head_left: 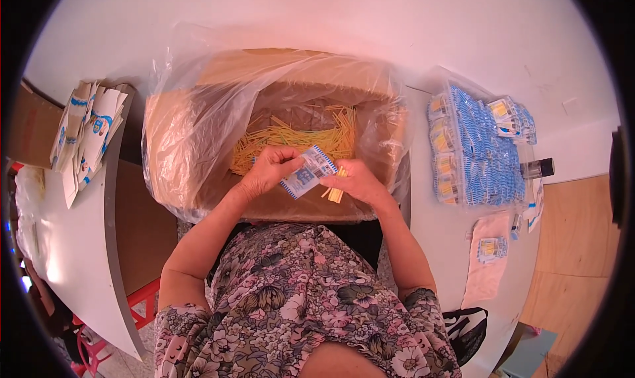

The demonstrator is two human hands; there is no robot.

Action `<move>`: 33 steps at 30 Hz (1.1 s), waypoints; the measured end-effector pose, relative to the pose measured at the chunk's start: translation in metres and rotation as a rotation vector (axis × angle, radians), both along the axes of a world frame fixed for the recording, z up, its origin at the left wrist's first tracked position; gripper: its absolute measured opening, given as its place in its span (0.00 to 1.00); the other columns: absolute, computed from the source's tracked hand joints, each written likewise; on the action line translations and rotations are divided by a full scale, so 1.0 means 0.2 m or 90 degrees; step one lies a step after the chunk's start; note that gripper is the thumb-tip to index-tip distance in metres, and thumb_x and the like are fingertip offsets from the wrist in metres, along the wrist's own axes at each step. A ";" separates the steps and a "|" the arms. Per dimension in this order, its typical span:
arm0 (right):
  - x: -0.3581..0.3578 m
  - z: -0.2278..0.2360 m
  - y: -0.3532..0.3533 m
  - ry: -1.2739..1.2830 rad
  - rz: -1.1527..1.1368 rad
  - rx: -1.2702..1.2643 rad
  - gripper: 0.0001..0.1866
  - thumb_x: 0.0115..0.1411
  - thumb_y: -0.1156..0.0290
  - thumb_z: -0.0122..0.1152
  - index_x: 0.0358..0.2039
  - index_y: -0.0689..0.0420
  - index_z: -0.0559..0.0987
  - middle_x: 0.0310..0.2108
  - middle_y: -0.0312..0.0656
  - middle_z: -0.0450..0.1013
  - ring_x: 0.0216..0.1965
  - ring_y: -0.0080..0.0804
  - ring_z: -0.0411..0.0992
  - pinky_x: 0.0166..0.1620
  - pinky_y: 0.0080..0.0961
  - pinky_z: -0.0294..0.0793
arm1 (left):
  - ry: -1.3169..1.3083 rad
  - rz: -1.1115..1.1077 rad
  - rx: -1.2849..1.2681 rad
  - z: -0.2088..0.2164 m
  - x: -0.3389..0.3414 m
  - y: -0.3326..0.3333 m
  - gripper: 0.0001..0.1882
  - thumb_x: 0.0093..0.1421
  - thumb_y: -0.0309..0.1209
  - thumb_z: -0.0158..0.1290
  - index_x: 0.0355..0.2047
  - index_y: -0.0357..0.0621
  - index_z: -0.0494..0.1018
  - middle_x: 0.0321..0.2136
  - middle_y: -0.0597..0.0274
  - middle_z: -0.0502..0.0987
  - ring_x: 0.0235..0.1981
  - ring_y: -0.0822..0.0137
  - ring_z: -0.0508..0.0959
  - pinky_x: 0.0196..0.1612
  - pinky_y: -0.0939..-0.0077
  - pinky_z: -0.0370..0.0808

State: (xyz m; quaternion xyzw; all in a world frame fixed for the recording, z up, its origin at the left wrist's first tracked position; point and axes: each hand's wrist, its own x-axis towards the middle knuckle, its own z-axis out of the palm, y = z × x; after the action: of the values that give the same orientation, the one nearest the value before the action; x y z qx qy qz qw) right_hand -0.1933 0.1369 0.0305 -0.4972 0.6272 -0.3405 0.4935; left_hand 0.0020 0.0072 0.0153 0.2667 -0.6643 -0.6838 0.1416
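My left hand (pixel 268 169) pinches the upper left edge of a small blue-and-white plastic packet (pixel 306 178). At the packet's right side is my right hand (pixel 360 181), its fingers closed round a short bundle of thin yellow sticks (pixel 336 194). The right fingertips touch the packet's edge. Both hands are above the near part of a cardboard box (pixel 175 140) lined with clear plastic film. Inside the box lies a loose heap of thin yellow sticks (pixel 291 140), partly hidden behind my left hand. Whether any sticks are inside the packet I cannot tell.
To the right, a clear plastic bin (pixel 444 84) holds many blue-and-white packets (pixel 486 156). Beside it lies a black-capped bottle (pixel 539 168). A pink cloth (pixel 481 279) has a packet (pixel 492 249) on it. Flat printed white cartons (pixel 96 133) stand at the left.
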 end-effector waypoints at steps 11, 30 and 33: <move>0.08 0.05 0.01 -0.030 -0.128 -0.079 0.11 0.57 0.66 0.57 0.26 0.62 0.74 0.20 0.29 0.68 0.24 0.12 0.63 0.26 0.16 0.65 | 0.044 -0.004 0.097 -0.05 -0.02 0.06 0.13 0.62 0.35 0.48 0.37 0.38 0.75 0.28 0.72 0.76 0.30 0.82 0.71 0.36 0.84 0.69; -0.02 0.27 -0.05 -0.310 -0.188 0.020 0.10 0.54 0.67 0.61 0.24 0.59 0.72 0.14 0.33 0.67 0.13 0.15 0.62 0.13 0.15 0.54 | 0.091 -0.007 0.024 0.02 0.02 -0.02 0.10 0.53 0.23 0.57 0.37 0.37 0.78 0.36 0.61 0.78 0.37 0.75 0.75 0.41 0.81 0.71; 0.02 0.28 -0.11 -0.338 -0.181 0.056 0.10 0.55 0.67 0.60 0.24 0.58 0.71 0.13 0.31 0.65 0.09 0.11 0.56 0.09 0.12 0.45 | 0.097 -0.060 0.032 0.05 -0.01 -0.01 0.10 0.53 0.23 0.56 0.37 0.38 0.77 0.38 0.60 0.78 0.40 0.73 0.74 0.46 0.79 0.70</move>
State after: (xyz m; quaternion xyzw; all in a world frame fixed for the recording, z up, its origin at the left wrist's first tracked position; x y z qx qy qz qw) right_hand -0.1903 0.1149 0.0870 -0.2759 0.5536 -0.4970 0.6086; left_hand -0.0002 0.0059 0.0246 0.1861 -0.6460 -0.7244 0.1526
